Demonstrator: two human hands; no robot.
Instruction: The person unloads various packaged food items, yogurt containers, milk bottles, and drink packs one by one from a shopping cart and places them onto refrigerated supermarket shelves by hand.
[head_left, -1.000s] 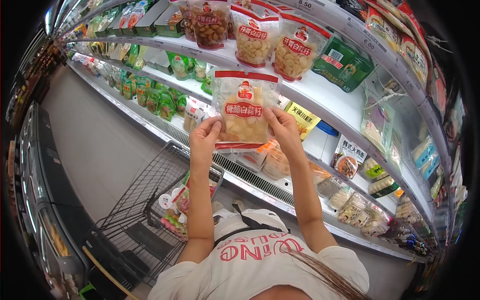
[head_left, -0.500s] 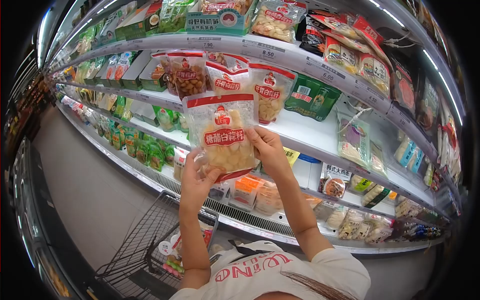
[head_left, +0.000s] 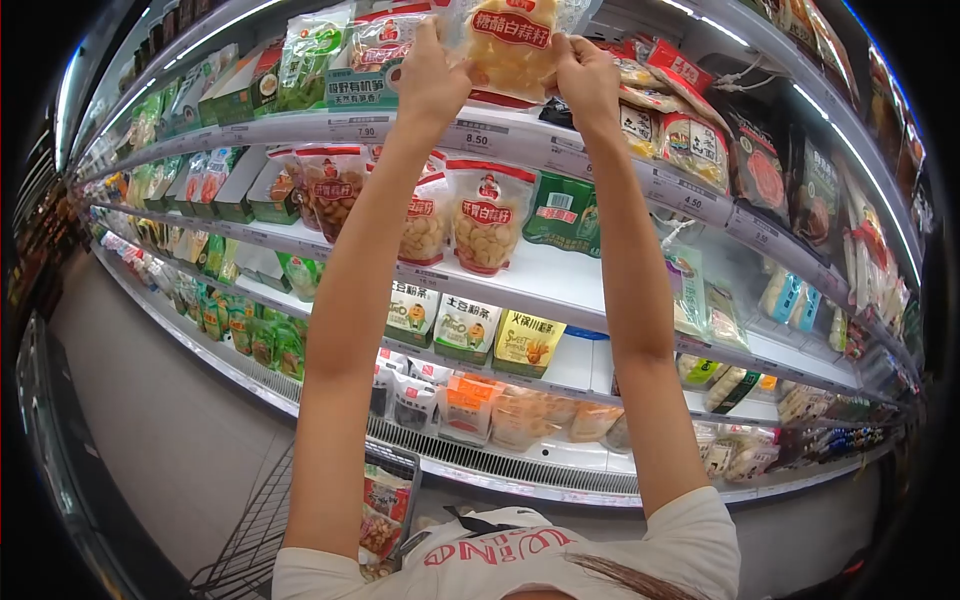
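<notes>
Clear pouch [head_left: 505,55], pale pieces inside, red label. Upright, slight tilt, top out of view, held between left hand [head_left: 434,85] and right hand [head_left: 588,82].

Shelf lights [head_left: 720,30]: white strips, glaring upper right and far left
Shelves [head_left: 560,288]: bright, bowed by wide lens
Floor [head_left: 180,400]: dimmer, flat grey
Mid-shelf packets [head_left: 488,222]: fairly sharp
Edges: corners black, far left dark, blurred

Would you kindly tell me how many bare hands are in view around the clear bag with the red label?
2: the left hand is at the left edge of the bag, and the right hand is at its right edge. No others show.
</notes>
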